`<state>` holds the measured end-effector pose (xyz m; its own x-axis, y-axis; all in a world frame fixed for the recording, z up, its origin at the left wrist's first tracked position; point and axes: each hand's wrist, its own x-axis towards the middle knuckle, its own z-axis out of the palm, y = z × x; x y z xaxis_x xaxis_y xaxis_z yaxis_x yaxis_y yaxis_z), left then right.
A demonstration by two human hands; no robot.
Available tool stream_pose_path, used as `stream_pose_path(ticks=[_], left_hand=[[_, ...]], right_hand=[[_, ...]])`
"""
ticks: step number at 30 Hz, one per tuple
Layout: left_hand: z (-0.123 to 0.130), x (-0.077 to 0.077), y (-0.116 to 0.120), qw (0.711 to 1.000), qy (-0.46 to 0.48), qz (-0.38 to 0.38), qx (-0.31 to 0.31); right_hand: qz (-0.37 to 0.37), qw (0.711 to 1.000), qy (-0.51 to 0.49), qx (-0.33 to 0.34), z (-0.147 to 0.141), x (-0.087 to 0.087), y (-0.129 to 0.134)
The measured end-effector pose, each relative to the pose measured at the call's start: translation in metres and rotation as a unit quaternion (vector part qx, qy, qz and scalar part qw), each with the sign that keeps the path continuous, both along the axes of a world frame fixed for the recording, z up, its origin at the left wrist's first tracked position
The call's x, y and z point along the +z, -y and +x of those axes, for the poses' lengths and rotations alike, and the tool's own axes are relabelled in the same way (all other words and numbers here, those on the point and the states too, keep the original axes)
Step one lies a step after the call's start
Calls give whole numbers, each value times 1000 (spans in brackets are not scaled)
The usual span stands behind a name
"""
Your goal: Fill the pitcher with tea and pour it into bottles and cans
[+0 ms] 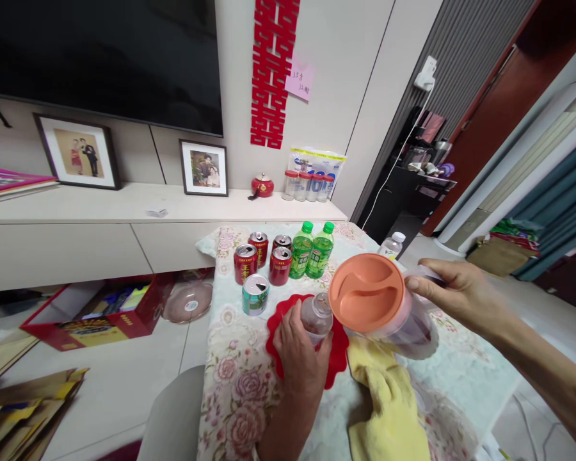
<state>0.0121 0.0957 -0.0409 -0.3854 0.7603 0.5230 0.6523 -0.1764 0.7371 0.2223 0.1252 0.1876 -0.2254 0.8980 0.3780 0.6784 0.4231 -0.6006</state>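
My left hand (301,349) is wrapped round a small clear bottle (317,314) with an uncovered mouth. The bottle is over a red scalloped plate (338,365); its base is hidden, so I cannot tell whether it touches. My right hand (454,288) grips the handle of a clear pitcher (413,336) with an orange lid (367,291). The pitcher is tilted left, its lid edge close to the bottle's mouth. I cannot make out any liquid running between them. A yellow cloth (388,403) lies beneath the pitcher, right of the plate.
Behind the plate stand several drink cans (246,264), a teal can (255,294) and two green bottles (301,251). A white-capped bottle (392,244) is partly hidden behind the lid. A flowered tablecloth (240,358) covers the table. A grey chair (177,416) is at its left edge.
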Motion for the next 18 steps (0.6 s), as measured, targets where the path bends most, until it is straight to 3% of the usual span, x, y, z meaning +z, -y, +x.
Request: stream_pose_path(ticks=[18], left_hand=[[0,-2,-3,1000,2,5,-1]], right_hand=[[-2,1000,11,-6,1,1,2]])
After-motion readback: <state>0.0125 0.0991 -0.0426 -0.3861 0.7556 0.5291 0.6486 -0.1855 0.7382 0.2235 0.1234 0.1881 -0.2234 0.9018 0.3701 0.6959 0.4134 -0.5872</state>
